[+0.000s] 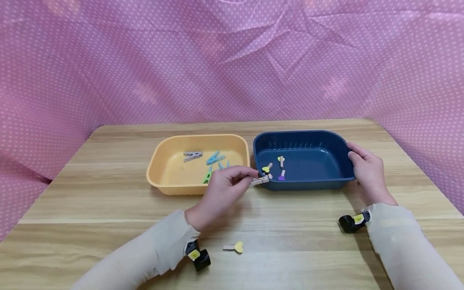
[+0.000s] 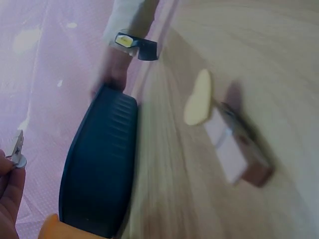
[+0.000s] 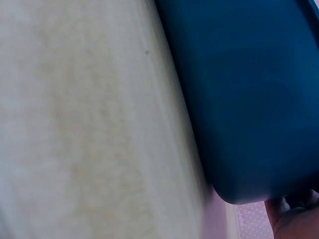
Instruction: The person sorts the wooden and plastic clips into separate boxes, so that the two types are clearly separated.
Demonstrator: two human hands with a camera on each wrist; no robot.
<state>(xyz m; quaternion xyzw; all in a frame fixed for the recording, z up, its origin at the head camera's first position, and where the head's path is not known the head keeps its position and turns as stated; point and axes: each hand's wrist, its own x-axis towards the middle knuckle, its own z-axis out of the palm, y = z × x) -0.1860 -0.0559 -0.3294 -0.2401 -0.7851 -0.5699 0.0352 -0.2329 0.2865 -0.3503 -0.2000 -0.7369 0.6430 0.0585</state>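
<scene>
My left hand pinches a small wooden clothespin between thumb and fingers, over the near left corner of the blue plastic bin. In the left wrist view this clothespin has a pale round piece on it. At the bin's right end, my right hand grips the rim. Inside the blue bin lie several small wooden clothespins with yellow or purple hearts, such as one purple-heart clothespin. On the table in front is a clothespin with a yellow heart.
To the left stands a yellow plastic bin, close beside the blue one. It holds several plastic clothespins, among them a grey one, a blue one and a green one. A pink dotted cloth hangs behind the wooden table.
</scene>
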